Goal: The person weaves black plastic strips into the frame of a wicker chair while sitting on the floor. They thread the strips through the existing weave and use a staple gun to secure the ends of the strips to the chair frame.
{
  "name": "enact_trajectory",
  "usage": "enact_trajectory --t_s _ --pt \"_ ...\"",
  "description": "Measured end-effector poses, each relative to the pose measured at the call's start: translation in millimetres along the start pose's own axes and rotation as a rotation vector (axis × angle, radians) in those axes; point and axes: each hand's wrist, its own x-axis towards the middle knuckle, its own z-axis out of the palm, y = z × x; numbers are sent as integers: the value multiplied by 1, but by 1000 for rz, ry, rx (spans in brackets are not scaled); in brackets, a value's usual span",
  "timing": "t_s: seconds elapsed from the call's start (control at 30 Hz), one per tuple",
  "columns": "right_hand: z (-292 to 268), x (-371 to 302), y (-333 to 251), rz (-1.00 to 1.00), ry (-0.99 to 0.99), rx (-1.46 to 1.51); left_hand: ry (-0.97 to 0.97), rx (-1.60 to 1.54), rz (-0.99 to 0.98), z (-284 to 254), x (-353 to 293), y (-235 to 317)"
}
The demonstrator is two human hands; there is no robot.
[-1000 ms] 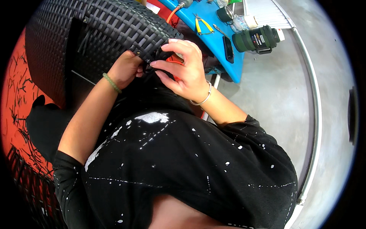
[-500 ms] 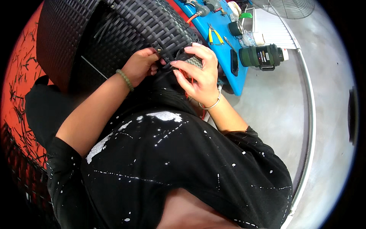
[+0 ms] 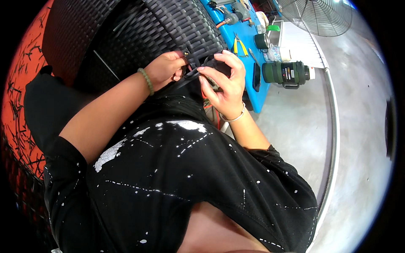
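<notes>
Black flat strips are woven into a wicker furniture piece [image 3: 181, 27] that lies across my lap. At its near right corner, my left hand [image 3: 166, 71] is closed against the edge, fingers curled under; what they grip is hidden. My right hand [image 3: 225, 84] bends round the same corner from the right, its thumb and fingertips closed on a loose black wicker strip [image 3: 192, 76]. A small brass-coloured fastener [image 3: 185, 53] shows on the edge beside my left fingers.
On the right, a blue table [image 3: 262, 95] holds yellow-handled pliers [image 3: 240, 45], a black phone [image 3: 256, 76], an air tool [image 3: 231, 19] and a dark cup [image 3: 261, 41]. Beside it is a green-and-black bottle [image 3: 284, 74]. A wire-caged fan [image 3: 320, 17] stands beyond. Strip scraps litter the orange surface [image 3: 21, 90] at left.
Both hands and the wicker corner have shifted slightly right in view. My right fingers have closed in nearer to the left hand, and the patterned grey patch beneath them is now mostly covered.
</notes>
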Motion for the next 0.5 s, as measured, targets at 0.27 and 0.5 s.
enact_trajectory --t_s 0.27,0.5 --pt "-1 1 0 -5 3 6 3 -117 16 3 2 -5" --pt "-1 1 -1 3 2 4 9 -126 11 4 2 -5"
